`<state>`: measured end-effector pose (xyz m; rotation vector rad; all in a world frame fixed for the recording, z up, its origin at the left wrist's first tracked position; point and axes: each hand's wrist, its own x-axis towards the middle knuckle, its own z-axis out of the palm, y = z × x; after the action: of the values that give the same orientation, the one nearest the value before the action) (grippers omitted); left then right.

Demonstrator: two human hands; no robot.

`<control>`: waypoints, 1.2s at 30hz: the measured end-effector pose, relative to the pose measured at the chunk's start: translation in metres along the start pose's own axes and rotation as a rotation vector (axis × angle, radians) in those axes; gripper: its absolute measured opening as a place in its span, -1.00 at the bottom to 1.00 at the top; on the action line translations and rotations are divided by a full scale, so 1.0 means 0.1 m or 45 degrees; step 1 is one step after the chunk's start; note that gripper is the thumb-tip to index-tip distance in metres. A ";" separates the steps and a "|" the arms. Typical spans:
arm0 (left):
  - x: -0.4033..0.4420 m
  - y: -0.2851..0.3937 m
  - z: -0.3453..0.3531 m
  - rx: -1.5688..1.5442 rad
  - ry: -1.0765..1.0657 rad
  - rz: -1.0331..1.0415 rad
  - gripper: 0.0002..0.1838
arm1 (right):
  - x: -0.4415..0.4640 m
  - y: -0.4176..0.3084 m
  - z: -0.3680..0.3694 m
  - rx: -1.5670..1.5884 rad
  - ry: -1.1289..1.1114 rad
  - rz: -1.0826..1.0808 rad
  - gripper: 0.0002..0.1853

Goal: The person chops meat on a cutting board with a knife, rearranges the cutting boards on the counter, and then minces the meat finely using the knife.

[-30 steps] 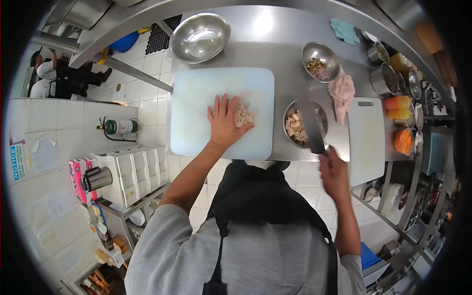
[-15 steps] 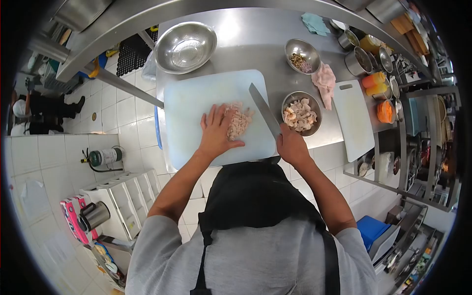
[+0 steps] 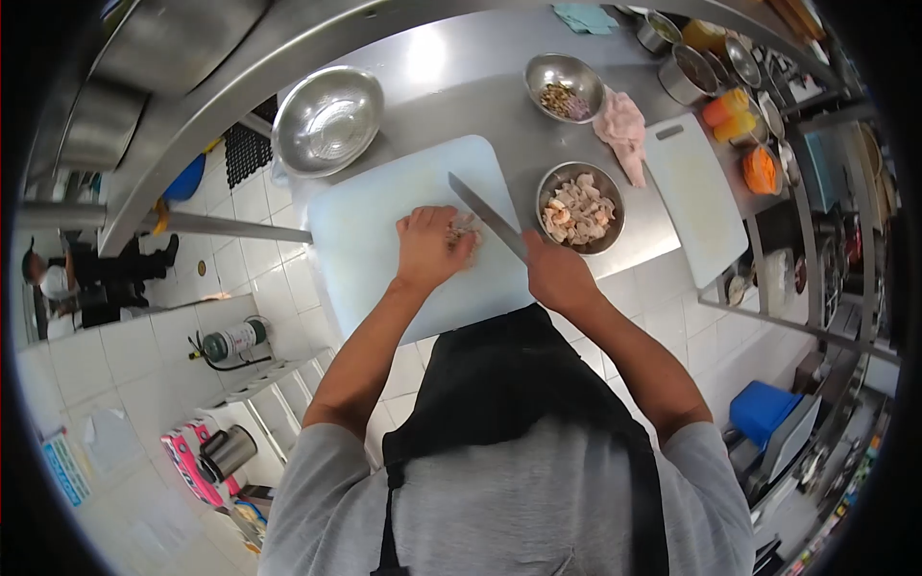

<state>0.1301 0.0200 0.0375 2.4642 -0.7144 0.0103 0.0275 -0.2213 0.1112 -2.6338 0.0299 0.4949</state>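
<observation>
A pale cutting board (image 3: pixel 365 206) lies on the steel counter in front of me. My left hand (image 3: pixel 429 248) is closed over a small heap of chopped shrimp (image 3: pixel 468 233) on it, fingers curled in and partly hiding the pieces. In my right hand (image 3: pixel 560 275) is the handle of a kitchen knife (image 3: pixel 488 217). Its long blade slants away to the left over the board, just right of the chopped shrimp. A steel bowl (image 3: pixel 619 223) of larger pale pink pieces, apparently shrimp, stands beyond my right hand, close to the board's right edge.
An empty-looking steel basin (image 3: pixel 288 123) stands at the back left. Behind the shrimp bowl are a bowl of chopped ingredients (image 3: pixel 594 84) and a pink cloth (image 3: pixel 622 130). A second cutting board (image 3: pixel 696 202), pots and sauce bottles are at right. Another person (image 3: pixel 106 278) is far left.
My left hand has gone from flat and spread to curled around the chopped shrimp. The knife stays in my right hand, its blade now nearer the heap. The view has turned slightly.
</observation>
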 end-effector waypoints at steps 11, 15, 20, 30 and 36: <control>0.21 0.03 -0.07 0.058 -0.203 -0.007 -0.61 | 0.00 -0.12 -0.06 -0.089 0.001 -0.107 -0.81; 0.17 0.09 -0.13 0.061 -0.112 0.052 -0.63 | -0.07 -0.20 -0.20 -0.127 -0.030 -0.145 -0.82; 0.15 0.11 -0.13 0.076 -0.164 -0.002 -0.59 | 0.00 -0.12 0.04 -0.069 -0.009 -0.146 -0.82; 0.12 0.11 -0.07 0.071 -0.110 -0.032 -0.63 | 0.08 -0.30 -0.12 -0.140 0.006 -0.177 -0.77; 0.11 0.06 -0.03 0.052 -0.071 -0.006 -0.66 | 0.16 -0.30 -0.03 -0.097 -0.035 -0.146 -0.77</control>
<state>0.1365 0.0120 0.0448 2.5139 -0.7394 -0.0462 0.0466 -0.1949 0.1217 -2.6838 -0.1513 0.5020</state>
